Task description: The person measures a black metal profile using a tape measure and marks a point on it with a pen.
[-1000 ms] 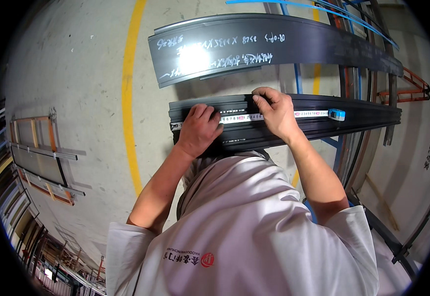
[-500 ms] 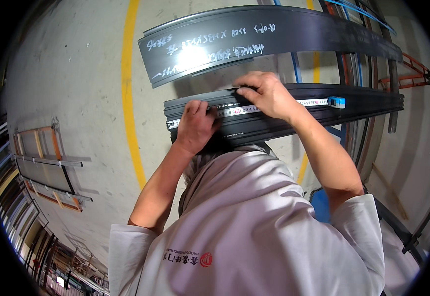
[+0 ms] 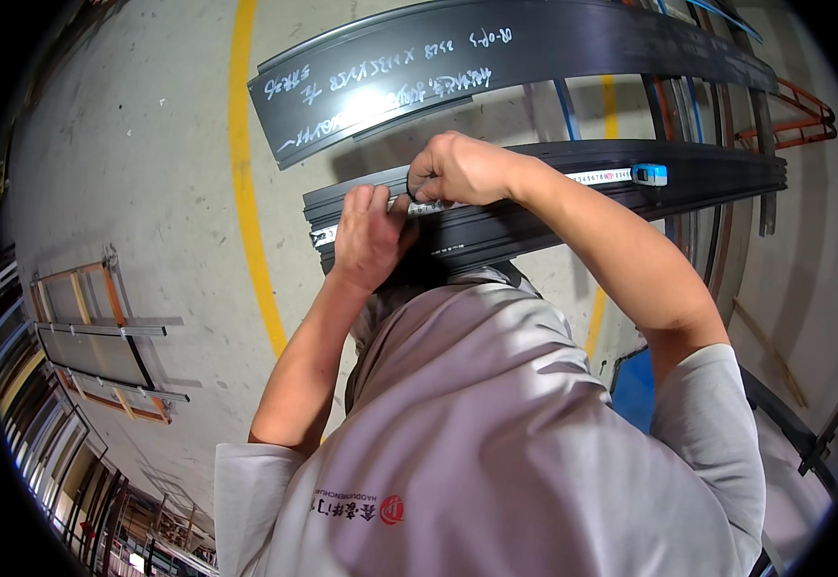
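Stretched along a bundle of long black profiles (image 3: 554, 221) lies the white blade of a tape measure (image 3: 600, 177), its blue case (image 3: 650, 175) at the right. My left hand (image 3: 369, 238) bends across the blade near the profiles' left end, fingers close together and pressing it down. Beside its thumb, my right hand (image 3: 457, 171) is closed with the fingertips pointing down at the blade. Something small and dark shows at those fingertips, too hidden to name.
Beyond the bundle lies a wide black panel (image 3: 525, 58) with white handwriting. Metal bars and an orange frame (image 3: 804, 120) stand at the right. A yellow line (image 3: 243, 144) crosses the grey floor; wooden-edged frames (image 3: 101, 332) lie at the left.
My right hand has moved left along the blade, up to my left hand, and its fingers have closed more. The left hand has stayed near the profiles' left end.
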`<state>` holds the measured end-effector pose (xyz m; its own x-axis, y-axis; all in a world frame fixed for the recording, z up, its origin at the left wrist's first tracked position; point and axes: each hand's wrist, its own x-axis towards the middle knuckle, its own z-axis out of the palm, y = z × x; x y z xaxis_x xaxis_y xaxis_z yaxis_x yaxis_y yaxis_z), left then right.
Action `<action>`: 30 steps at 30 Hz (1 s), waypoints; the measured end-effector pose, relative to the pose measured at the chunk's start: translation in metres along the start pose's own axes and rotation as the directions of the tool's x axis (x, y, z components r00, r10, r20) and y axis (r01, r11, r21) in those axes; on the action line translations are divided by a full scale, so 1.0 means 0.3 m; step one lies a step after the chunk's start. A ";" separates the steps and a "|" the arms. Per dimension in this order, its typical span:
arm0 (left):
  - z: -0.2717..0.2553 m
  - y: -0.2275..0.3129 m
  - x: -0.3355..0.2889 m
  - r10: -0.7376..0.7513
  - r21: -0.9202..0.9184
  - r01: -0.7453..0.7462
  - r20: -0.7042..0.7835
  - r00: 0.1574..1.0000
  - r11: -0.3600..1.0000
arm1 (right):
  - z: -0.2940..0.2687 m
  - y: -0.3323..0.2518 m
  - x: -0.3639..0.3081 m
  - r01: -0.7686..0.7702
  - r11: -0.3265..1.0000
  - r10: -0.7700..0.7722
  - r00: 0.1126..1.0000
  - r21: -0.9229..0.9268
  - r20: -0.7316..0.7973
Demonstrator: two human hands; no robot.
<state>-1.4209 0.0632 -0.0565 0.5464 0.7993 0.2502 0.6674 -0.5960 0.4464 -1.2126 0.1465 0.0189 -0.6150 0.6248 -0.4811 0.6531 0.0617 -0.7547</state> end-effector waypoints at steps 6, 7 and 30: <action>-0.011 0.008 0.004 -0.026 0.004 0.026 0.067 0.997 1.000 | 0.017 0.007 0.026 -0.119 0.956 0.085 0.987 0.269 0.135; -0.011 0.006 0.006 -0.018 0.005 0.018 0.069 0.997 1.000 | 0.018 0.008 0.030 -0.117 0.957 0.080 0.986 0.265 0.144; -0.163 -0.102 0.039 -0.190 -0.136 0.181 -0.055 0.980 0.974 | 0.285 -0.005 -0.078 -0.089 0.960 0.237 0.767 0.266 -0.597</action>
<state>-1.4596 0.0945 -0.0253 0.3812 0.9010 0.2073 0.6804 -0.4252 0.5969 -1.2368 0.0654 -0.0069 -0.0532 0.9580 -0.2817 0.5640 -0.2039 -0.8002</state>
